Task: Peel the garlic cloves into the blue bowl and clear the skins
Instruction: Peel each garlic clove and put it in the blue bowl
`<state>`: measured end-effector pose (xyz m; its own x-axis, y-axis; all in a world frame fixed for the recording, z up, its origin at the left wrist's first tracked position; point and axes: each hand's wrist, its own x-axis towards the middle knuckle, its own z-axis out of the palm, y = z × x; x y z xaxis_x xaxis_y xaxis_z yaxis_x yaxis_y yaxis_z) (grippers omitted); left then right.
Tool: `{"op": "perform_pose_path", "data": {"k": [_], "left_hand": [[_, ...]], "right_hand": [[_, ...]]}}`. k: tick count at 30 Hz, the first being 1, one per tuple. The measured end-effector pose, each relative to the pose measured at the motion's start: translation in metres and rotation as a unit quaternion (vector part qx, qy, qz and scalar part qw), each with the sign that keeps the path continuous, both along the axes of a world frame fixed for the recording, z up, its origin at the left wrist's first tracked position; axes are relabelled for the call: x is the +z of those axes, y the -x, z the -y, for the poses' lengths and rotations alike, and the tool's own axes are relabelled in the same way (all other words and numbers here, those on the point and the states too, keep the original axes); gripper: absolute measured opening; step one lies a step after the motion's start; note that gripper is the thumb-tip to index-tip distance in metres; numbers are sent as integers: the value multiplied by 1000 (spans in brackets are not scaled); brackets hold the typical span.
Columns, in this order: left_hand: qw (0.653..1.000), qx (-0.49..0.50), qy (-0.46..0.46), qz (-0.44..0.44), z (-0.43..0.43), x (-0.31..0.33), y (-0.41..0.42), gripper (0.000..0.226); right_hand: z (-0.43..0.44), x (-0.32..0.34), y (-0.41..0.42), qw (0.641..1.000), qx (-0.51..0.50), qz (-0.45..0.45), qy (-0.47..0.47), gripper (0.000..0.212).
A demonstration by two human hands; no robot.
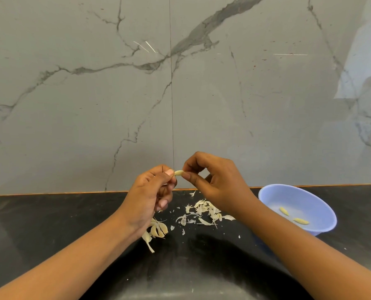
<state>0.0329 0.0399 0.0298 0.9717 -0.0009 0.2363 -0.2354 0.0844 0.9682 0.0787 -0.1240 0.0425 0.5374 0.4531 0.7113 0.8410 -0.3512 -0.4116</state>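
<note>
two bare forearms reach in over the near edge of the black stone counter [72,224], and the hands meet above its far edge. the left hand [150,191] is curled, thumb and forefinger pinching one end of a small pale garlic clove [178,173]. the right hand [219,187] pinches the other end, its remaining fingers bent.

the clove is held in the air, roughly level, its long axis running left to right between the hands. the shallow round blue plastic bowl [310,200] sits near the counter's far right, just beyond the right wrist, so the right hand is nearer for the drop. two smooth yellowish peeled cloves [300,221] lie inside it.

thin, papery, curled white skins [204,211] litter the counter below the hands. a clump of husks [157,230] lies under the left wrist.
</note>
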Motion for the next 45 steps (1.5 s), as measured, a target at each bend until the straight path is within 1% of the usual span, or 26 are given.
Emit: {"op": "perform_pose_path", "data": {"k": [2, 4, 5, 6, 8, 9, 11, 12, 14, 16, 17, 19, 22, 24, 25, 26, 27, 28, 29, 31, 33, 36, 40, 42, 43, 45], "left_hand": [[999, 0, 40, -21, -1, 3, 0, 32], [998, 8, 60, -21, -4, 6, 1, 28], [999, 15, 50, -14, -6, 7, 1, 27], [999, 25, 24, -4, -6, 7, 1, 26], [997, 53, -46, 15, -6, 3, 1, 23], [994, 67, -85, 21, -4, 0, 1, 21], [978, 86, -188, 38, -2, -5, 0, 16], [961, 85, -260, 49, -1, -7, -1, 16], [907, 70, -406, 81, 0, -11, -2, 24], [862, 73, -489, 112, 3, -11, -2, 22], [852, 90, -502, 122, 4, -11, 0, 16], [850, 127, -492, 138, 3, -10, 0, 5], [870, 155, -442, 157, -3, -9, 0, 28], [888, 157, -406, 151, -5, -8, 1, 35], [896, 155, -389, 148, -5, -7, 0, 27], [904, 148, -375, 146, -6, -6, -1, 10], [908, 143, -367, 144, -7, -3, 0, 14], [914, 138, -354, 143, -8, -3, -1, 26], [921, 139, -333, 144, -9, -4, -2, 28], [938, 141, -282, 144, -9, -1, 1, 15], [947, 143, -243, 151, -10, -1, 2, 18], [948, 113, -247, 167, -11, 1, 2, 23], [951, 98, -234, 178, -9, 2, 4, 17], [953, 97, -227, 174, -10, 2, 4, 15], [953, 98, -230, 169, -10, 2, 4, 14], [957, 99, -226, 153, -11, 1, 4, 13]], "right_hand": [[2, 1, -1, 1000, 6, -10, -7, 7], [4, 2, -3, 999, 10, -47, -17, 7], [4, 3, -3, 995, 14, -93, -28, 7], [5, 5, -3, 986, 21, -161, -45, 8], [6, 9, -2, 948, 30, -304, -87, 9], [7, 10, -3, 928, 27, -355, -109, 9], [11, 15, -4, 896, 10, -416, -157, 7], [14, 18, -6, 881, 3, -437, -182, 8], [21, 23, -8, 850, -2, -480, -218, 9], [25, 28, -9, 821, 7, -526, -224, 10], [27, 29, -10, 808, 13, -547, -219, 11], [29, 29, -10, 787, 24, -580, -209, 11], [29, 29, -10, 768, 39, -608, -199, 11], [28, 29, -10, 759, 48, -620, -191, 11], [28, 28, -10, 756, 53, -626, -184, 11], [27, 27, -9, 753, 57, -632, -175, 11], [25, 26, -8, 749, 63, -638, -165, 12], [24, 25, -7, 747, 68, -643, -153, 13], [22, 25, -6, 745, 73, -647, -141, 13], [19, 23, -4, 742, 84, -654, -120, 14], [16, 22, -2, 737, 96, -661, -106, 14], [14, 22, -1, 729, 107, -669, -97, 14], [13, 21, 0, 726, 115, -673, -84, 14], [12, 21, 2, 737, 118, -662, -67, 16], [12, 20, 3, 754, 112, -646, -53, 17], [11, 20, 4, 803, 86, -589, -35, 19]]}}
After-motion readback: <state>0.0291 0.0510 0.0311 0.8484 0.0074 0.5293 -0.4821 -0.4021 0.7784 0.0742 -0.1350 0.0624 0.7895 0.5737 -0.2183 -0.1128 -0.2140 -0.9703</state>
